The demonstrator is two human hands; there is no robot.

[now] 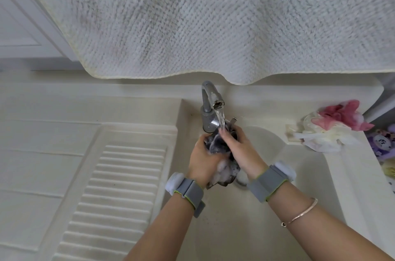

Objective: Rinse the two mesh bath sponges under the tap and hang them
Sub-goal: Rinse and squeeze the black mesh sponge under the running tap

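The dark mesh sponge (222,154) is clasped between the left hand (204,161) and right hand (240,149) beneath the running tap (213,98). Squeezing is best repeated until the foam clears. The pink-and-white sponge (335,126) lies on the sink (342,175) ledge; the basin holds only runoff.
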